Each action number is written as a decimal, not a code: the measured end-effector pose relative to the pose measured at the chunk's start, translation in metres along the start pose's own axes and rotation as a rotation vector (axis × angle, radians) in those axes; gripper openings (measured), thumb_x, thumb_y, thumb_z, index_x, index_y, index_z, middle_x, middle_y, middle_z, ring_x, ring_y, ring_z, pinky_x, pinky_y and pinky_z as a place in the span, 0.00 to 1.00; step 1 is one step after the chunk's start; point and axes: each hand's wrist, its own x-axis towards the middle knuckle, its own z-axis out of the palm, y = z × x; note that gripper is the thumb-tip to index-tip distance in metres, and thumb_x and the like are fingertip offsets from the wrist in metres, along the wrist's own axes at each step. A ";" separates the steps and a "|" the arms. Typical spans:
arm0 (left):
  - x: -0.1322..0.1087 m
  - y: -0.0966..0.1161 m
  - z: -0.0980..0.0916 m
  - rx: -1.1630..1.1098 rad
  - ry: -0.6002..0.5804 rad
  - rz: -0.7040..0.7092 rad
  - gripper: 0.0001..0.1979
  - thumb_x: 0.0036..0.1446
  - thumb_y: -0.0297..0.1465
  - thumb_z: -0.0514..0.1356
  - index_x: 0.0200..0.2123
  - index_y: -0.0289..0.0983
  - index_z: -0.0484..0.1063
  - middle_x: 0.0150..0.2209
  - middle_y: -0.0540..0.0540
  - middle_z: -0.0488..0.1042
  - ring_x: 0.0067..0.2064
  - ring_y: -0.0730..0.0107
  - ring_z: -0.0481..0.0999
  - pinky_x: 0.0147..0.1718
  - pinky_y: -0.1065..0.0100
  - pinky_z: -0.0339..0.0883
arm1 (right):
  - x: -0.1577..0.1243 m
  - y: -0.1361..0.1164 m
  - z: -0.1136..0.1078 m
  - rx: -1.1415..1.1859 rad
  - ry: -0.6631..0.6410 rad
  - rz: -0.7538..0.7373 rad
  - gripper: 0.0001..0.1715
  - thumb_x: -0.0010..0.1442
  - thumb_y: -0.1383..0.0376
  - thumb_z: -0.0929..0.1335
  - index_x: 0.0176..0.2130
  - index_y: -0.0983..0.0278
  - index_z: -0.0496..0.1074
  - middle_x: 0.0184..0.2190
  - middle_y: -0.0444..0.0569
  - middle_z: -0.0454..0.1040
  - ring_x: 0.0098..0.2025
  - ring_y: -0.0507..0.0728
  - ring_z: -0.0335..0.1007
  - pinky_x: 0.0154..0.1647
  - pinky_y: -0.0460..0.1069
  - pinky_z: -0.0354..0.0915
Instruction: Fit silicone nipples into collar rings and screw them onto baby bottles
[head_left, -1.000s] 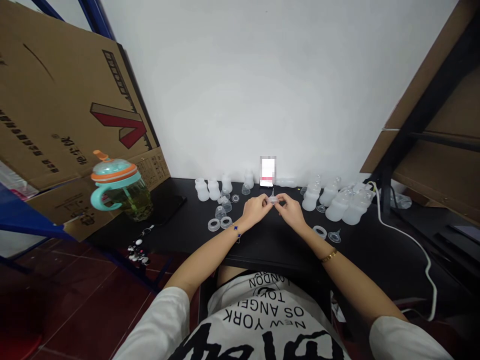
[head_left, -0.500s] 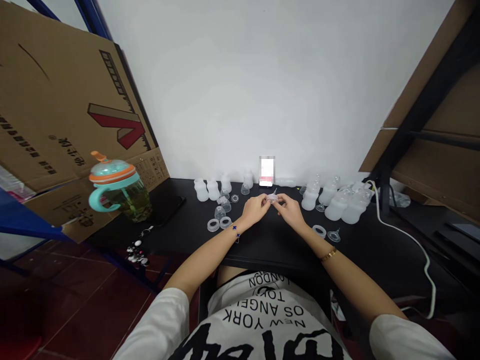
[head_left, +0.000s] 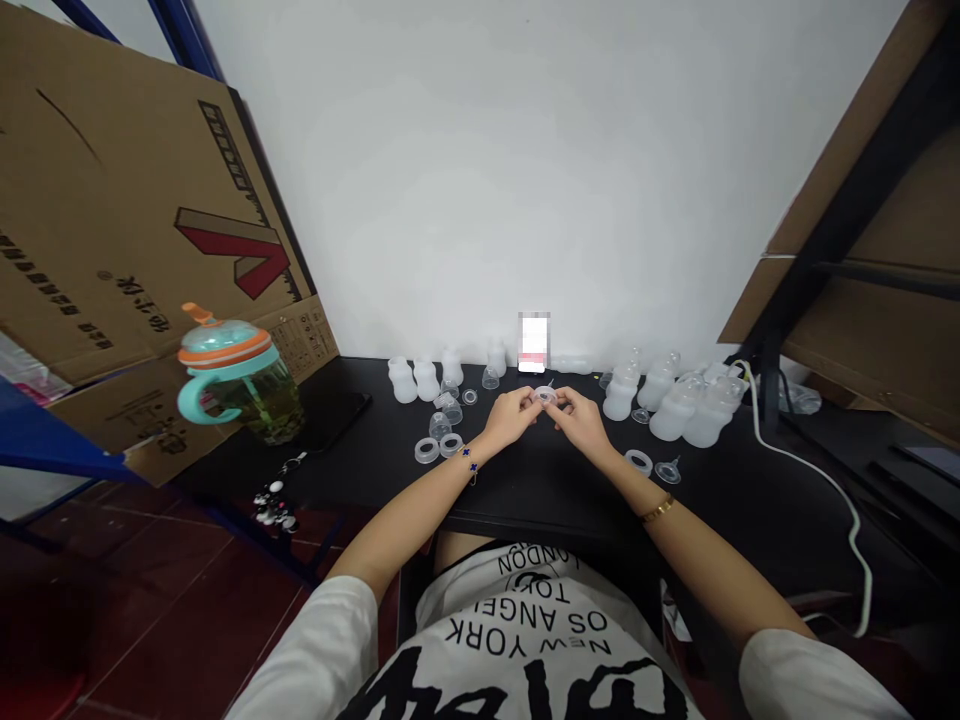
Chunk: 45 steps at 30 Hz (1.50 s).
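Between my two hands is a clear bottle collar ring (head_left: pixel 545 396) with a thin nipple tip poking out on its far side. My left hand (head_left: pixel 512 418) pinches the ring's left edge. On its right edge, the thumb and fingers of my right hand (head_left: pixel 581 420) are closed. Left of my hands lie two white collar rings (head_left: pixel 427 451), with several clear caps (head_left: pixel 440 426) behind them. Right of my right forearm are another collar ring (head_left: pixel 638 462) and a clear nipple (head_left: pixel 668 470), lying flat with its tip up.
Open white bottles (head_left: pixel 403 380) stand at the back left; several nipple-topped bottles (head_left: pixel 703 412) stand at the right. A lit phone (head_left: pixel 533 343) leans on the wall. A big lidded jug (head_left: pixel 240 380) is at far left, a white cable (head_left: pixel 817 478) at right.
The ring between my fingers has tipped slightly, so its opening faces me more and less of the nipple tip shows. Both hands have stayed almost in place.
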 end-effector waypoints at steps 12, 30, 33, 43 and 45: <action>-0.002 0.004 -0.002 -0.016 0.003 -0.003 0.15 0.61 0.38 0.56 0.25 0.39 0.62 0.20 0.54 0.70 0.25 0.72 0.68 0.29 0.70 0.57 | 0.000 0.000 0.000 -0.020 0.008 -0.015 0.11 0.58 0.54 0.68 0.33 0.60 0.70 0.25 0.42 0.73 0.23 0.55 0.72 0.27 0.48 0.65; -0.003 0.003 -0.001 -0.009 0.017 0.020 0.16 0.60 0.38 0.56 0.23 0.38 0.60 0.18 0.55 0.67 0.23 0.74 0.66 0.28 0.70 0.55 | 0.000 0.002 0.001 -0.025 -0.019 -0.016 0.10 0.59 0.56 0.67 0.32 0.59 0.68 0.19 0.39 0.68 0.21 0.54 0.69 0.25 0.47 0.61; -0.002 0.003 -0.001 -0.010 0.018 0.024 0.16 0.60 0.38 0.56 0.23 0.38 0.60 0.18 0.55 0.67 0.23 0.74 0.66 0.28 0.70 0.55 | -0.001 0.000 0.000 -0.032 -0.023 -0.016 0.10 0.59 0.56 0.67 0.32 0.59 0.68 0.17 0.38 0.68 0.21 0.54 0.69 0.26 0.47 0.61; -0.001 0.002 0.000 -0.009 0.020 0.010 0.15 0.58 0.37 0.57 0.22 0.38 0.60 0.18 0.55 0.67 0.23 0.74 0.65 0.28 0.70 0.54 | 0.000 0.000 0.001 -0.051 -0.020 -0.018 0.10 0.58 0.56 0.67 0.32 0.59 0.67 0.17 0.38 0.66 0.20 0.54 0.67 0.25 0.47 0.59; -0.001 0.002 0.000 -0.002 0.018 0.012 0.15 0.58 0.37 0.57 0.22 0.38 0.61 0.18 0.55 0.67 0.24 0.73 0.65 0.28 0.70 0.54 | -0.001 0.000 0.001 -0.055 -0.015 -0.020 0.09 0.58 0.56 0.67 0.31 0.59 0.67 0.17 0.38 0.65 0.20 0.54 0.66 0.25 0.47 0.59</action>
